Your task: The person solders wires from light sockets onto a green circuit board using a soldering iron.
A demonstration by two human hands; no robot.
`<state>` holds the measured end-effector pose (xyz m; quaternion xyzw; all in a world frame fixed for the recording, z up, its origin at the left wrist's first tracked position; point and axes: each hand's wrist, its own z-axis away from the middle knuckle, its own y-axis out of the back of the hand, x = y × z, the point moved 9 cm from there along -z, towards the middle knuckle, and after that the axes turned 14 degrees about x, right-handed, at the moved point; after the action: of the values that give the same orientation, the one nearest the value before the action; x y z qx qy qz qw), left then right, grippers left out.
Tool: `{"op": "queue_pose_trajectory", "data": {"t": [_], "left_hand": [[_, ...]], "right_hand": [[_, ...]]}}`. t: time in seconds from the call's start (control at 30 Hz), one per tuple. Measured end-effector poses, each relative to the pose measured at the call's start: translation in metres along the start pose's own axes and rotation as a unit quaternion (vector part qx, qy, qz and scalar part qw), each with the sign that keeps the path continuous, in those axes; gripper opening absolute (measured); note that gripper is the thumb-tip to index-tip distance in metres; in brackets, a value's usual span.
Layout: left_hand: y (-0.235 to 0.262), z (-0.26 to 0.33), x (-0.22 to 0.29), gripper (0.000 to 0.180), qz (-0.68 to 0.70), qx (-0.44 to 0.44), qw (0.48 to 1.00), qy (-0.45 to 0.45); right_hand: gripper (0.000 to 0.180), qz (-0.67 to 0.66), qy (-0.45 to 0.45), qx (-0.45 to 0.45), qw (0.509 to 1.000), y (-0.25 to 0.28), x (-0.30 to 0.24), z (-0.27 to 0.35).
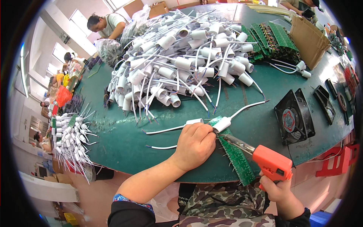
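Note:
My left hand (195,145) is closed beside a white lamp socket (222,125) with a white cable; the fingers seem to grip its open end, though their tips are hidden. Under the socket lies a long strip of green circuit boards (237,160) with thin wire ends along its edge, reaching toward the table's near edge. A second white socket (194,121) shows just behind my knuckles. In my right hand (278,189) is a red soldering gun (273,162), fingers wrapped round its handle. Its metal barrel points at the strip next to my left fingertips.
A big heap of white sockets (181,62) covers the middle of the green table (124,140). Green boards (274,38) and a cardboard box (308,41) stand far right, a black fan (295,119) nearer. More sockets (70,140) lie left. Other people (109,24) sit around.

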<state>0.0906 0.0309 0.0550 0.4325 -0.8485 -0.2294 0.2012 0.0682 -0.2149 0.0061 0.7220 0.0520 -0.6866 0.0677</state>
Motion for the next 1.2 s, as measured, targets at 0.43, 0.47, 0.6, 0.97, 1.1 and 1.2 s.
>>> {"op": "queue_pose_trajectory", "data": {"t": [0.43,0.47,0.6,0.97,1.1,1.2], "left_hand": [[-0.001,0.001,-0.001,0.022,-0.004,-0.001,1.000,0.000],[-0.001,0.002,-0.001,0.022,-0.002,0.000,1.000,0.000],[0.000,0.001,0.000,0.023,0.000,0.002,1.000,-0.001],[-0.001,0.000,0.000,0.023,-0.003,-0.005,1.000,0.000],[-0.002,0.000,0.000,0.023,0.000,-0.003,1.000,-0.001],[-0.001,0.000,0.000,0.023,0.000,-0.001,1.000,-0.002]], "right_hand": [[0.039,-0.028,-0.014,0.023,0.999,-0.002,-0.005,-0.001],[0.038,-0.028,-0.017,0.022,0.999,-0.004,-0.004,-0.002],[0.034,-0.032,-0.031,0.016,0.999,-0.006,-0.001,-0.004],[0.028,-0.027,-0.029,0.021,0.999,-0.009,-0.006,-0.008],[0.026,-0.032,-0.031,0.022,0.999,-0.010,-0.006,-0.008],[0.025,-0.035,-0.042,0.027,0.998,-0.010,-0.003,-0.008]]}}
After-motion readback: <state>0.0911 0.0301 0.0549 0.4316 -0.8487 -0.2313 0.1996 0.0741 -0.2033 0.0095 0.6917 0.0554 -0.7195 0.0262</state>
